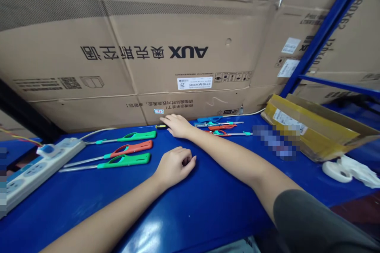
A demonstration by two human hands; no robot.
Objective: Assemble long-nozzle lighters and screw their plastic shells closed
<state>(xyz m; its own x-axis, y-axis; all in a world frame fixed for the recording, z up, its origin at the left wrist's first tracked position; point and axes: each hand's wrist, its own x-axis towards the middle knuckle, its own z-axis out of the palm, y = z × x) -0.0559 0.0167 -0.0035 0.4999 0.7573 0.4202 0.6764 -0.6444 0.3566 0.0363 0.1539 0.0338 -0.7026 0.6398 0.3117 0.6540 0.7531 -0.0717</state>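
At the back of the blue tabletop my right hand point(177, 126) reaches to a small screwdriver point(161, 126) with a yellow and black handle. Its fingers and thumb lie around the handle's right end, and its thin shaft points left. My left hand point(173, 166) rests nearer, curled into a loose fist with nothing visible in it. Left of it lie a green lighter point(139, 136), a red lighter point(133, 148) and another green lighter point(127, 161), all long-nosed, with their metal tips leftward. More long-nosed lighters point(222, 127), in red and blue, lie beyond my right forearm, partly hidden by it.
A large cardboard box point(142, 71) stands upright behind the table. On the left is a white power strip point(38, 172) with a plug in it. An open carton with yellow tape point(314, 130) and a white tape roll point(337, 172) sit right, beside a blue metal frame point(320, 31).
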